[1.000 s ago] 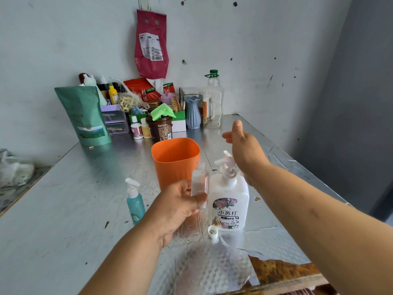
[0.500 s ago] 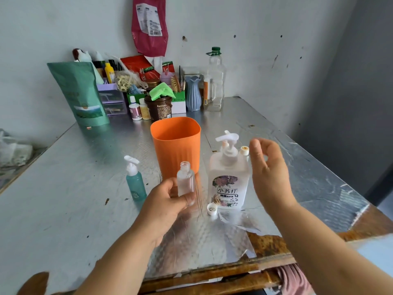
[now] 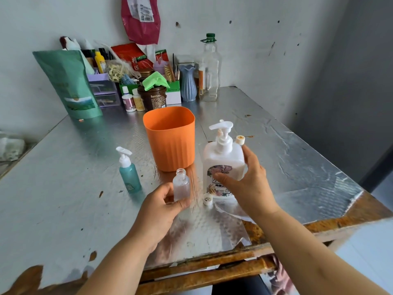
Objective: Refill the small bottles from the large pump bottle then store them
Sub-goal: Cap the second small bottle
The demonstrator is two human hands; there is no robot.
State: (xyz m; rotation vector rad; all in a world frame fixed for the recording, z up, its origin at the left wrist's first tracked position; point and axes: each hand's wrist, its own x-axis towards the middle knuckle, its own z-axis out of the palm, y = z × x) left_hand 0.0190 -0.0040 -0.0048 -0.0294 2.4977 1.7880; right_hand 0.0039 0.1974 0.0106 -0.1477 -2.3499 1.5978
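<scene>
My left hand [image 3: 161, 206] grips a small clear bottle [image 3: 181, 185] with no cap, upright just above the table, left of the large pump bottle. My right hand [image 3: 247, 182] wraps the white large pump bottle [image 3: 223, 158], thumb across its flowered label and fingers round its right side. A small white cap [image 3: 207, 198] lies on the table at the pump bottle's foot. A small teal pump bottle [image 3: 128, 170] stands to the left. An orange cup [image 3: 170, 137] stands behind the clear bottle. A cream-topped cap [image 3: 240, 139] shows behind the pump bottle's shoulder.
The foil-covered table [image 3: 63, 188] has torn foil and a rusty front edge [image 3: 212, 265]. At the back against the wall stand a green pouch [image 3: 68, 84], a purple drawer unit [image 3: 104, 90], a brown tub [image 3: 153, 99], a blue vase [image 3: 188, 84] and a tall clear bottle [image 3: 209, 69].
My right hand came down from beside the pump head and closed round the large bottle's body. My left hand lowered the small clear bottle slightly. The view tilted down.
</scene>
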